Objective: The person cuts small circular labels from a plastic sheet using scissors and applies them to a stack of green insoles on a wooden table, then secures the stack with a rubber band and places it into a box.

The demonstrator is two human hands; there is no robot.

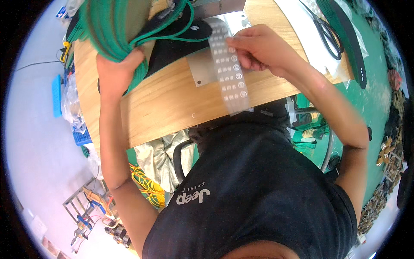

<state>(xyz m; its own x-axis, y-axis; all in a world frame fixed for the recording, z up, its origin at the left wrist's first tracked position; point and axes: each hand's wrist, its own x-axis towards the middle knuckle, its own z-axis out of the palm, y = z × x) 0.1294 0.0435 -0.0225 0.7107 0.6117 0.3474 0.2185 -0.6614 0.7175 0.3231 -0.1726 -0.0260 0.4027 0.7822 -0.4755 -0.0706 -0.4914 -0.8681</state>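
A fanned stack of green-edged insoles (pixel 105 28) is gripped in my left hand (pixel 120 71), its fingers wrapped round the lower edge of the bundle. To the right, my right hand (pixel 265 49) pinches the edge of a translucent strip of printed labels (pixel 233 80) between thumb and fingers. The strip hangs toward the table's near edge, over a flat metal plate (pixel 200 71). Between my hands a black insole surface (pixel 172 52) lies near the plate, with a few green-edged insoles bending across above it.
The wooden table (pixel 168 116) curves in front of me. At its right lie black-handled scissors (pixel 325 36) and more green-edged insoles (pixel 351 47). A metal block (pixel 220 7) stands at the far edge. Below are a coil of yellow cord (pixel 148 187) and a blue basket (pixel 82 137).
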